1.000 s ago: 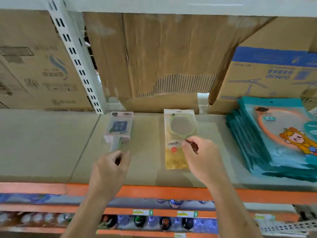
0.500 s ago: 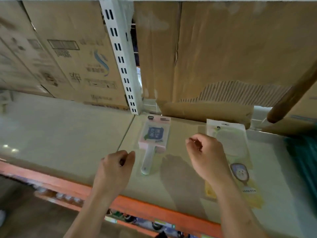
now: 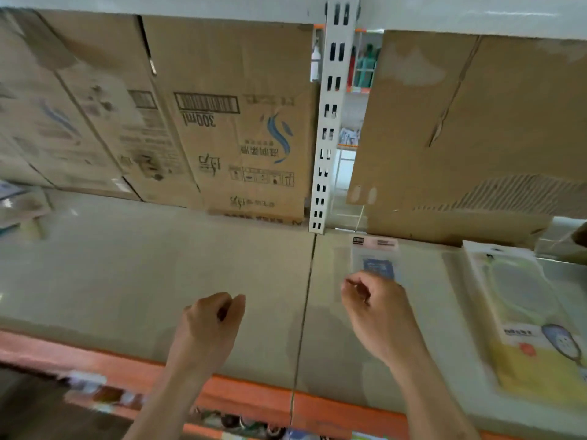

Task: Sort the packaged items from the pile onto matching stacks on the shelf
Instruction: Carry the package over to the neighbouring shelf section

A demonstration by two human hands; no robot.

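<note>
Head view: both hands are held above the shelf [image 3: 127,274], apart from each other. The left hand [image 3: 209,325] is seen over the front half, left of the seam between two shelf panels, its fingers loosely curled with nothing in them. The right hand [image 3: 378,315] is held just right of that seam, fingers likewise loosely curled and empty. A blue-labelled packet [image 3: 374,255] is laid flat near the back edge, its lower part hidden by the right hand. A yellow-based packet [image 3: 524,312] is laid flat towards the shelf's right end, apart from the first. Cardboard boxes [image 3: 241,122] are stood along the back edge.
</note>
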